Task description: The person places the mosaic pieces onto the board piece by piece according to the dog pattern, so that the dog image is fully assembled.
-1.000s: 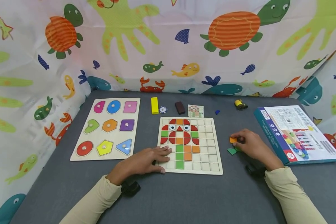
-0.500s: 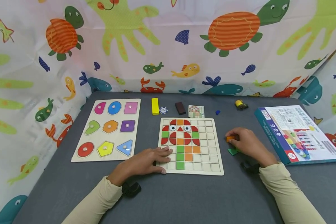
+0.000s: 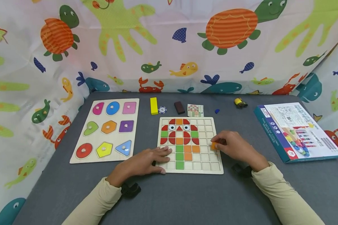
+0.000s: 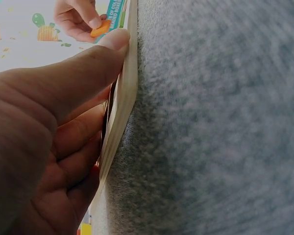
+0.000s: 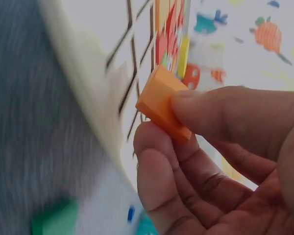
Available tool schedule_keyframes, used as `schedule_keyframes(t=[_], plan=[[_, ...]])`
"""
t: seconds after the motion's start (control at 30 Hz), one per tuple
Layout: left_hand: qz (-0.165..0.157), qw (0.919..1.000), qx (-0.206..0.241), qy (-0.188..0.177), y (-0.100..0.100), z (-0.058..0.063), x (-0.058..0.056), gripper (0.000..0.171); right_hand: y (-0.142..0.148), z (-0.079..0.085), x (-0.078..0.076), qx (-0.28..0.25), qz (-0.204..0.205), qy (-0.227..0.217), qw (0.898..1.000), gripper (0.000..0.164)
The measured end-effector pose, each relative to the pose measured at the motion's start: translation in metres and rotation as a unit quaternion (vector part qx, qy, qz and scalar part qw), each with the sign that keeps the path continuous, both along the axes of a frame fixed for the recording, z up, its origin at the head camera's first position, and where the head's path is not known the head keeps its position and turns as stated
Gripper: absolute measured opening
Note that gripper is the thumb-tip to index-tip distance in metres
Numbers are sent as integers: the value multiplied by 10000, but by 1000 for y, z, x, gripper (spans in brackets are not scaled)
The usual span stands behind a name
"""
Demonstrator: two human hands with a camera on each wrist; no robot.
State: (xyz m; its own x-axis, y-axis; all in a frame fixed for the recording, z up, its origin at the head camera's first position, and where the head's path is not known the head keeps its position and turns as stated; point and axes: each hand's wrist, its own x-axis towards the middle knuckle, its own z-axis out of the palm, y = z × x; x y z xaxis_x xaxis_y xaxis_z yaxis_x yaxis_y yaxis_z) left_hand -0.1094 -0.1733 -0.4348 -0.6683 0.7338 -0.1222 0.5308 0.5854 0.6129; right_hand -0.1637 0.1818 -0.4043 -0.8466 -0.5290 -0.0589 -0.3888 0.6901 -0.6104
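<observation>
In my right hand [image 3: 236, 148], thumb and fingertips pinch an orange square tile [image 5: 161, 100] over the right edge of the wooden grid board [image 3: 205, 167]. Red, green and orange tiles on the board form an owl-like figure with two round eye pieces [image 3: 171, 127]. Below them runs a column of green tiles [image 3: 179, 157] with orange tiles [image 3: 188, 157] beside it. My left hand [image 3: 147, 162] rests with extended fingers on the board's lower left part, thumb at the front edge. A green piece [image 5: 56, 218] lies on the table, hidden by the right hand in the head view.
A knob puzzle board [image 3: 115, 137] with coloured shapes lies at left. Behind the grid board are a yellow block [image 3: 154, 106], a poker chip [image 3: 162, 110], a dark brown block [image 3: 179, 107], a pattern card [image 3: 195, 110], a small blue piece [image 3: 217, 111] and a toy car [image 3: 240, 102]. A box [image 3: 298, 131] lies at right.
My right hand has carried the orange tile leftward from beside the green pieces to over the board's right edge. My left hand stays on the board.
</observation>
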Motion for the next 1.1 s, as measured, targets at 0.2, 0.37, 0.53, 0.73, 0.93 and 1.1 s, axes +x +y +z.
schedule_keyframes(t=[0.2, 0.37, 0.53, 0.73, 0.93, 1.1], plan=[[13, 10000, 22, 81, 0, 0, -2, 55, -22, -4, 7, -314, 315, -119, 9989, 15], [8, 9999, 40, 131, 0, -2, -3, 55, -36, -8, 14, -511, 586, -179, 9968, 14], [6, 10000, 11, 86, 0, -1, -2, 55, -46, -14, 18, -480, 886, -91, 9949, 14], [22, 10000, 1, 38, 0, -1, -1, 55, -52, -18, 17, -208, 777, -13, 9968, 12], [-12, 10000, 40, 73, 0, -1, -2, 55, -51, -16, 22, -88, 867, 23, 9962, 10], [-4, 10000, 54, 72, -2, -4, -1, 56, -43, -16, 23, -295, 819, 113, 9961, 8]])
